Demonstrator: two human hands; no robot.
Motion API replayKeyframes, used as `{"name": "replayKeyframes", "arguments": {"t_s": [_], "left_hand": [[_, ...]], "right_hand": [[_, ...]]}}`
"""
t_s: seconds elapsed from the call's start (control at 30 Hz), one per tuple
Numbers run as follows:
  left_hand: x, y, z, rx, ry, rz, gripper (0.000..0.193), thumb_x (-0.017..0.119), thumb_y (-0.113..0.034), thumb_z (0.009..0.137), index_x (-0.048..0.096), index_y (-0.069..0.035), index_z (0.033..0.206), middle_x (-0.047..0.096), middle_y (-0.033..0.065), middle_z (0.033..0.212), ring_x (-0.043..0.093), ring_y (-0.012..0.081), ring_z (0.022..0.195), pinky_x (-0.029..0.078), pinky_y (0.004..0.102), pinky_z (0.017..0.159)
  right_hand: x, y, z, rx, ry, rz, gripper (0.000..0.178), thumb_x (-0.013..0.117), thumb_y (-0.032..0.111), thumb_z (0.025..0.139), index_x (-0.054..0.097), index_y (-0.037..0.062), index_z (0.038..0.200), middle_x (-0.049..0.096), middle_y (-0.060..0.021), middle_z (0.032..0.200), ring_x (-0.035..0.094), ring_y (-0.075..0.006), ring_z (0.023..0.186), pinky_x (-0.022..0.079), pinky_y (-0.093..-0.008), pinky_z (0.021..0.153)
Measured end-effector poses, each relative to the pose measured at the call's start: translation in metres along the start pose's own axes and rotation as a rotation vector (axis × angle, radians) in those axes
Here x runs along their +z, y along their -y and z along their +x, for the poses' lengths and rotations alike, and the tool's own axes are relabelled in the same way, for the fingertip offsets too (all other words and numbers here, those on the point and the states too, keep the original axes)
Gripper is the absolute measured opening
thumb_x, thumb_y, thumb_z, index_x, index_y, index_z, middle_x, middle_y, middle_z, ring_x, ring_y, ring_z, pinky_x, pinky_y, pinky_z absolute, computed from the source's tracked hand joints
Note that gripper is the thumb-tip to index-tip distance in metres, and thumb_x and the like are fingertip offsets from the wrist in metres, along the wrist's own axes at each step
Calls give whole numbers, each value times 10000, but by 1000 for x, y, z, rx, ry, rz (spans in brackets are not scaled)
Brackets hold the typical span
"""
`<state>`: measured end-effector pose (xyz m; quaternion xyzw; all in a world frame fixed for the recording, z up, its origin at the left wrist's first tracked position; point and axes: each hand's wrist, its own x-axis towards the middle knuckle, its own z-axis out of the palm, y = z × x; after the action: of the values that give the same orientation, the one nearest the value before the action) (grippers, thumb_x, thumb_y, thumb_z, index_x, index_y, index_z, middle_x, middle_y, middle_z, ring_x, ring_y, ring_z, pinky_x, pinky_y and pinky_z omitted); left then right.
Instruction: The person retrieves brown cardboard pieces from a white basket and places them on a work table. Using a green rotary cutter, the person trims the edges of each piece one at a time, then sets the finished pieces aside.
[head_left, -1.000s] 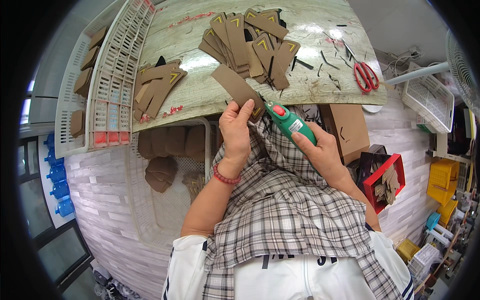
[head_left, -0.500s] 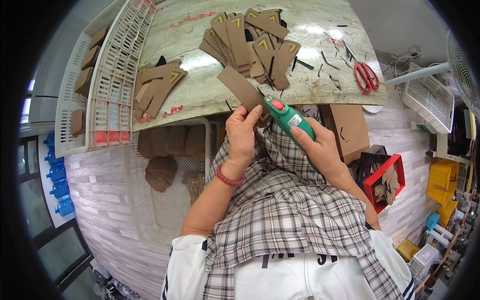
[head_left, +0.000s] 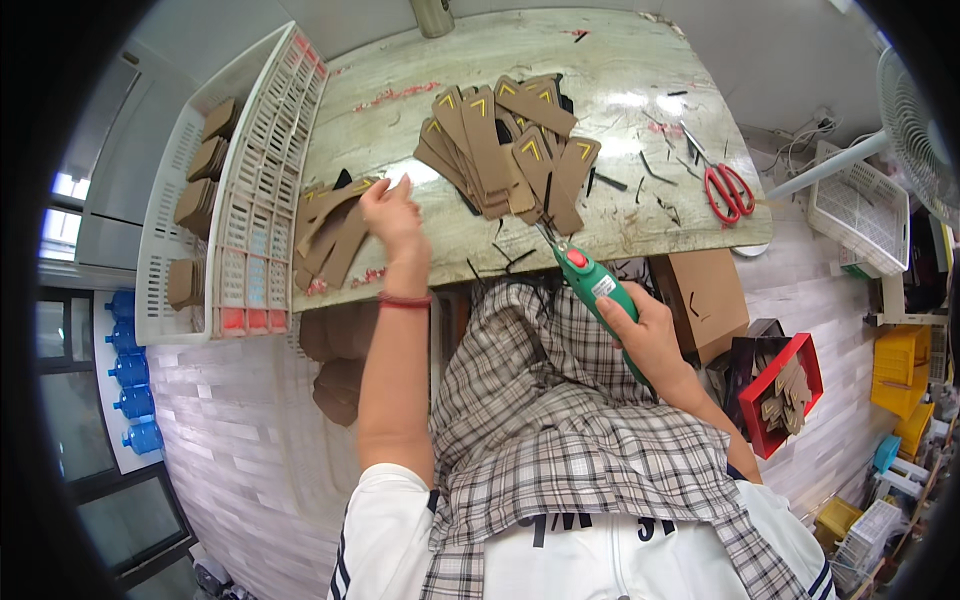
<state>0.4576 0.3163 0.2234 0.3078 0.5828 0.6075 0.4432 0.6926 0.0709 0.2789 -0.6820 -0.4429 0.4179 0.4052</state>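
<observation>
My right hand is wrapped round green electric scissors with a red button. Their metal tip points at the table's front edge, just below the larger pile of brown fabric strips marked with yellow chevrons. On the left, my left hand is raised beside a smaller pile of the same brown strips, thumb apart from the fingers. One strip curves up next to its fingertips; I see no firm grip on it.
A white plastic basket with stacked brown pieces borders the table's left side. Red-handled scissors and black scraps lie at the table's right. Below right stand a cardboard box and a red box of brown pieces.
My left hand has carried a brown strip from the electric scissors leftward to the smaller pile, and its fingers have parted. The electric scissors have moved slightly down and right.
</observation>
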Motion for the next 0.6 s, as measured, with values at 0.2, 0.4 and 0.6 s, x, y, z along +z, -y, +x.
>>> {"name": "replayKeyframes", "arguments": {"t_s": [0.2,0.4,0.6], "left_hand": [[97,-7,12,611,146,860,446,783,-392,729,593,-67,967,570,132,999,572,319,940,455,424,834],[109,3,9,747,98,816,251,763,-174,690,602,-57,842,605,108,919,559,326,892,444,441,839],[75,-25,-58,133,397,-191,113,632,-5,886,625,0,999,648,14,872,575,83,722,488,258,663]], "right_hand": [[-3,4,4,26,-24,19,344,659,298,912,627,-13,1056,545,-22,659,483,-74,561,396,-264,509],[-3,-2,6,2,-56,34,343,666,294,909,631,-16,1051,549,-30,657,492,-79,557,403,-267,508],[-8,12,14,-44,-110,28,334,668,292,907,631,-12,1040,555,-28,648,500,-68,564,408,-258,509]]}}
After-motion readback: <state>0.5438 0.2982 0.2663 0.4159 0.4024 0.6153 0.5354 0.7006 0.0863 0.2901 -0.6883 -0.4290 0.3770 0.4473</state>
